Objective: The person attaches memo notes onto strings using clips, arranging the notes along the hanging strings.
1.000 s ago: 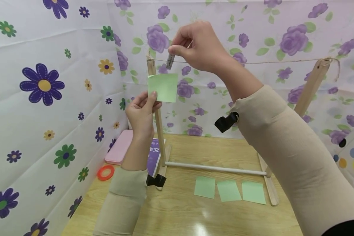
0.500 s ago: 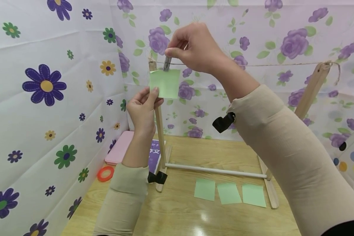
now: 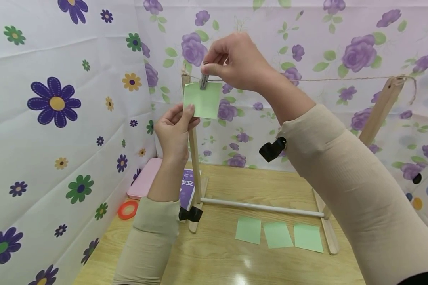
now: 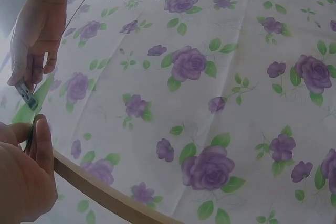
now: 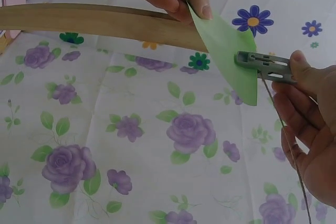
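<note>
Left hand (image 3: 174, 132): pinches the lower left corner of a pale green square paper note (image 3: 207, 103); its fingers behind are partly hidden.
Right hand (image 3: 240, 61): pinches the tail of a grey slotted clothes peg (image 3: 204, 82).
Note: held upright near the left end of a thin brown twine (image 3: 337, 79), the peg's mouth over its top edge; whether the twine is also caught, I cannot tell.
Left slim wooden post (image 3: 195, 170): partly covered by note and hand.
Wood-grained bench (image 3: 207, 257): its purple printed book (image 3: 188, 186) is partly behind the left forearm (image 3: 169, 178).
</note>
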A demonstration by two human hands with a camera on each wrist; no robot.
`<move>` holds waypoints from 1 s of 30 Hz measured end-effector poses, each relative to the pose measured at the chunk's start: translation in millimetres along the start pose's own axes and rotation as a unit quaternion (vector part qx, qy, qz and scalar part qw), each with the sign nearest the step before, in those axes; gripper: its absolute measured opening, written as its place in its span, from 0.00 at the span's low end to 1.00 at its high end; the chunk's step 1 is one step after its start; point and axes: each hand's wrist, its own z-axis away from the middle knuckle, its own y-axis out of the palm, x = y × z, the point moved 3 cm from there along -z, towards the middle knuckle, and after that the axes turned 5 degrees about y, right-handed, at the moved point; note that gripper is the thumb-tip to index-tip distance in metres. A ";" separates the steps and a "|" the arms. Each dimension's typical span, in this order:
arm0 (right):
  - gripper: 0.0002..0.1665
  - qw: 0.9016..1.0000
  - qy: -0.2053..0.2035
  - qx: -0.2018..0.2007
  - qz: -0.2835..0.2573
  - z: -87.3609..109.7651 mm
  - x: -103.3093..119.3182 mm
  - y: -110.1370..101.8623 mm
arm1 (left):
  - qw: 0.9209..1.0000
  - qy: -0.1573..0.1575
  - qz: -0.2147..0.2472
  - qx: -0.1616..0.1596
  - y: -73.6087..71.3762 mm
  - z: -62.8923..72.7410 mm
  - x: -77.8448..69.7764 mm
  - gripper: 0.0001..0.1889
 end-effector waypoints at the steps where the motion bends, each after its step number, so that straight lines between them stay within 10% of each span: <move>1: 0.12 1.000 0.000 0.005 0.003 -0.2 0.0 0.0 | 1.000 -0.001 0.000 0.001 0.2 -0.2 -0.2 0.11; 18: 0.23 1.000 0.017 0.015 -0.009 5.0 -7.5 6.0 | 1.000 0.012 -0.009 0.006 -0.8 0.7 6.1 0.12; 24: 0.21 0.995 -0.029 -0.090 -0.006 17.0 -3.0 2.7 | 1.000 0.017 -0.010 0.004 -1.6 0.8 7.7 0.12; 30: 0.15 0.969 -0.141 -0.204 -0.019 32.7 1.7 -2.2 | 1.000 -0.001 -0.007 -0.010 -3.3 2.1 7.3 0.14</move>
